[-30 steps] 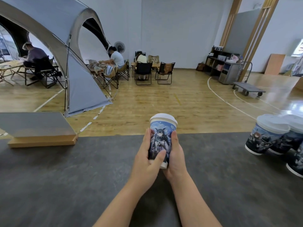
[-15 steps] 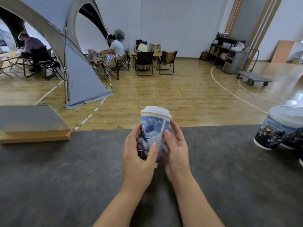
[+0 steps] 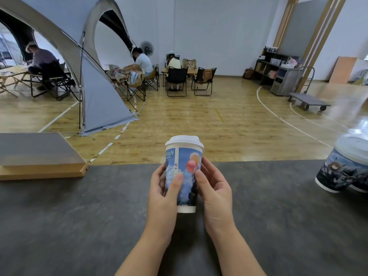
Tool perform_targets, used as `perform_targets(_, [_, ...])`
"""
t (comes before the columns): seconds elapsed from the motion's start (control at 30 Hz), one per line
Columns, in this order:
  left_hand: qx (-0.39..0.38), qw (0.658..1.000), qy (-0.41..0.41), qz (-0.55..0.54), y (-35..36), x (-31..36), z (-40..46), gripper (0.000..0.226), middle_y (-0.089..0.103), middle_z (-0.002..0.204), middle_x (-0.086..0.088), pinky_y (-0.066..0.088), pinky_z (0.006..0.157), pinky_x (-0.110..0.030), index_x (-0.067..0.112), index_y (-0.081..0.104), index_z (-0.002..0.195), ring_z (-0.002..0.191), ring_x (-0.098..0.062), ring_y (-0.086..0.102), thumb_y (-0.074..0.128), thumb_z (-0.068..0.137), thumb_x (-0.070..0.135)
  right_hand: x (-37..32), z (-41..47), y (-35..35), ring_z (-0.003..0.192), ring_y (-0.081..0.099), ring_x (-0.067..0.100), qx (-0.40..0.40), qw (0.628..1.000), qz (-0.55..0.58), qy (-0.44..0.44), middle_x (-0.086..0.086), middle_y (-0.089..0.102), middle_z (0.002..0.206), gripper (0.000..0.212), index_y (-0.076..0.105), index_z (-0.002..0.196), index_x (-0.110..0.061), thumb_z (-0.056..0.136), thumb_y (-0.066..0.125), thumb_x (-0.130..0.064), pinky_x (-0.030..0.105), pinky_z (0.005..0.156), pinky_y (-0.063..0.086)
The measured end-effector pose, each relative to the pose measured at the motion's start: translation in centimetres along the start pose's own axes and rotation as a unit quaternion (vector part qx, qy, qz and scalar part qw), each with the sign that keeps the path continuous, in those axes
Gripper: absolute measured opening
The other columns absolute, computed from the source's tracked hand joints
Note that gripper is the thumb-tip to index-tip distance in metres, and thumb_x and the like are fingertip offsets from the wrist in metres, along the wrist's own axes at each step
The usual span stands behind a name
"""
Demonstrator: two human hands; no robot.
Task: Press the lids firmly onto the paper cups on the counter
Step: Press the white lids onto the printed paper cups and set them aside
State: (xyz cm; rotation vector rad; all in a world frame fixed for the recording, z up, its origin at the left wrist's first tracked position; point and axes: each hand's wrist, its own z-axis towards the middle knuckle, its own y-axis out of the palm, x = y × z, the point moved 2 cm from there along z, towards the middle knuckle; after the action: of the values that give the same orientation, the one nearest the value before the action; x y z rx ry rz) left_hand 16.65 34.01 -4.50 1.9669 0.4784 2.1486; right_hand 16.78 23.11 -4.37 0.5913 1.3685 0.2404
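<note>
A printed paper cup with a white lid on top stands in the middle of the dark grey counter. My left hand holds its left side, thumb across the front. My right hand holds its right side, thumb also on the front. The print facing me shows blue sky and a pink balloon. The cup's base sits on or just above the counter; I cannot tell which.
Two lidded printed cups stand at the counter's right edge, blurred. A flat grey board on a wooden base lies at the far left. Beyond the counter is a wooden floor with a tent, chairs and seated people.
Both hands have turned the cup, so a different part of the print faces me. The view has shifted, and fewer cups show on the right.
</note>
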Motion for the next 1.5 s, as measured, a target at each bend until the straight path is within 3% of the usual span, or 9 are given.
perform_targets(0.2, [-0.031,0.994,-0.066,-0.085,0.2,-0.2,0.0,0.054,0.075,0.11,-0.01,0.053,0.091,-0.044,0.017,0.05,0.134,0.101,-0.026,0.073,0.065,0.085,0.032,0.3,0.0,-0.2,0.116,0.064,0.038,0.018,0.999,0.032,-0.002,0.019,0.07,0.12,0.043,0.064,0.125,-0.008,0.084,0.073,-0.016,0.06,0.106,0.044])
perform_targets(0.43, [-0.047,0.986,-0.108,-0.115,0.2,-0.4,0.1,0.046,0.07,0.118,-0.024,0.05,0.099,-0.048,0.002,0.062,0.126,0.11,-0.036,0.067,0.053,0.09,0.03,0.9,0.4,-0.9,0.119,0.063,0.038,0.037,0.999,0.029,-0.003,0.018,0.068,0.124,0.042,0.066,0.125,-0.012,0.083,0.069,-0.018,0.061,0.107,0.043])
perform_targets(0.73, [-0.079,0.945,-0.218,-0.23,-0.3,0.3,0.5,0.049,0.074,0.109,-0.017,0.051,0.086,-0.038,0.003,0.07,0.116,0.088,-0.024,0.072,0.054,0.084,0.036,0.1,0.3,-0.6,0.116,0.065,0.033,0.042,0.999,-0.001,-0.003,0.011,0.072,0.118,0.044,0.066,0.122,-0.01,0.08,0.078,-0.016,0.045,0.098,0.052])
perform_targets(0.9, [-0.066,0.94,-0.23,-0.242,-0.4,0.6,0.3,0.051,0.07,0.119,-0.02,0.05,0.093,-0.04,0.0,0.067,0.124,0.099,-0.027,0.07,0.052,0.09,0.035,-0.1,0.0,-0.3,0.115,0.066,0.032,0.045,0.999,-0.004,-0.009,0.011,0.073,0.116,0.039,0.068,0.117,-0.013,0.078,0.072,-0.017,0.041,0.095,0.053])
perform_targets(1.1, [-0.079,0.959,-0.19,-0.196,-0.4,0.5,0.4,0.049,0.069,0.121,-0.021,0.052,0.093,-0.041,0.0,0.066,0.122,0.103,-0.028,0.07,0.055,0.086,0.032,-0.1,0.0,-0.4,0.106,0.07,0.024,0.038,0.998,-0.054,-0.018,0.007,0.075,0.112,0.026,0.067,0.12,-0.012,0.095,0.06,-0.009,0.033,0.084,0.057])
perform_targets(1.23, [-0.098,0.988,-0.087,-0.078,-0.7,0.1,0.6,0.042,0.069,0.122,-0.021,0.054,0.097,-0.048,0.006,0.059,0.132,0.113,-0.037,0.066,0.061,0.091,0.019,0.0,-0.3,-0.1,0.107,0.07,0.027,0.009,0.995,-0.101,-0.001,0.011,0.074,0.114,0.029,0.065,0.123,-0.006,0.104,0.045,-0.018,0.035,0.088,0.058])
perform_targets(1.37, [-0.084,0.996,-0.004,-0.007,-0.8,0.3,0.4,0.052,0.073,0.121,-0.003,0.057,0.084,-0.026,0.016,0.057,0.135,0.112,-0.02,0.069,0.069,0.084,0.012,-0.1,-0.7,0.2,0.092,0.069,0.018,-0.014,0.992,-0.123,-0.01,0.012,0.071,0.1,0.041,0.058,0.103,0.007,0.102,0.047,-0.032,0.031,0.083,0.056])
perform_targets(1.43, [-0.076,0.996,0.03,0.023,-0.8,0.2,0.2,0.05,0.073,0.12,0.002,0.055,0.084,-0.021,0.023,0.059,0.129,0.113,-0.015,0.068,0.072,0.085,0.005,0.0,-0.8,0.2,0.089,0.064,0.017,-0.009,0.993,-0.116,-0.016,0.025,0.065,0.098,0.046,0.05,0.106,0.015,0.103,0.045,-0.031,0.032,0.083,0.054])
perform_targets(1.5, [-0.069,0.995,0.05,0.043,-0.8,0.0,0.3,0.051,0.071,0.122,0.002,0.055,0.09,-0.027,0.028,0.057,0.126,0.116,-0.015,0.066,0.076,0.082,0.01,0.0,-0.7,0.2,0.096,0.062,0.024,-0.009,0.993,-0.113,-0.022,0.036,0.059,0.11,0.046,0.049,0.112,0.015,0.101,0.043,-0.03,0.04,0.09,0.051])
